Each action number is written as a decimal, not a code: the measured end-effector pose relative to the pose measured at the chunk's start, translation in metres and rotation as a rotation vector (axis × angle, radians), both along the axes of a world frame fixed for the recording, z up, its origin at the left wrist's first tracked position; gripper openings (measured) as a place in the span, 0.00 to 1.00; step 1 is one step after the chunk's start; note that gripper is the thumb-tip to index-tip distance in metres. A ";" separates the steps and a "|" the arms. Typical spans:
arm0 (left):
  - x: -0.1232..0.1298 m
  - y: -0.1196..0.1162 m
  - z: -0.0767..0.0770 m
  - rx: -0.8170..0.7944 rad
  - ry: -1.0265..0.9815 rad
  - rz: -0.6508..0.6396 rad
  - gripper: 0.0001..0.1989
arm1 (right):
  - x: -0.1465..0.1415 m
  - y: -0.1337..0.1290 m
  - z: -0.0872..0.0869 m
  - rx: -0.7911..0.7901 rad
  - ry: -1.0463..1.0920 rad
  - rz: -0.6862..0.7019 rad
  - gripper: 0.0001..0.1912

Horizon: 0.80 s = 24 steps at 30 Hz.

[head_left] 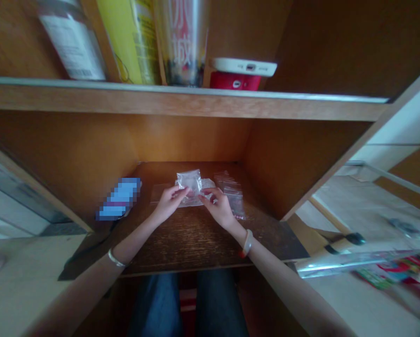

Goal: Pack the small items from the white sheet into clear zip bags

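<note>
1. Left hand grips the left edge of a small clear zip bag, pinching it between thumb and fingers at the centre of the frame.
2. Right hand closes on the lower right of the same bag, so both hands hold it, just apart from each other.
3. Beneath the hands lies a flatter clear plastic bag, touching the small one. Just to the right, a third clear bag holds small pinkish contents, too small to identify.
4. All three rest on a dark wooden shelf board, inside a brown wooden cubby. A pixelated blue object lies left of the hands.
5. Along the top of the frame, an upper shelf carries a labelled jar, a yellow bottle, a steel tumbler, and a white device on a red box.
6. Pale bangles circle the left wrist and right wrist. Denim-covered knees show at bottom centre, and a colourful printed packet lies at lower right.
</note>
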<state>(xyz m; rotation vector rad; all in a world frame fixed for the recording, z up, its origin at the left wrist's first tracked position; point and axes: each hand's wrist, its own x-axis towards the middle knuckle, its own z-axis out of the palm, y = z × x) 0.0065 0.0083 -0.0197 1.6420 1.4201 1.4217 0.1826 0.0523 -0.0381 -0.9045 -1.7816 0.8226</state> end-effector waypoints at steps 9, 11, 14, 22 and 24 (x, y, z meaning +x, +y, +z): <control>0.005 -0.005 -0.008 -0.062 -0.198 -0.004 0.15 | 0.004 0.008 -0.020 -0.262 0.197 0.179 0.11; 0.005 -0.005 -0.010 -0.065 -0.190 0.000 0.15 | 0.005 0.007 -0.018 -0.240 0.212 0.141 0.11; 0.004 -0.006 -0.014 -0.077 -0.144 -0.029 0.14 | 0.007 0.007 -0.015 -0.232 0.225 0.103 0.11; 0.006 -0.005 -0.017 -0.068 -0.154 0.010 0.13 | 0.007 0.005 -0.015 -0.197 0.231 0.061 0.10; 0.006 -0.005 -0.017 -0.067 -0.141 0.024 0.13 | 0.007 0.005 -0.015 -0.194 0.236 0.061 0.10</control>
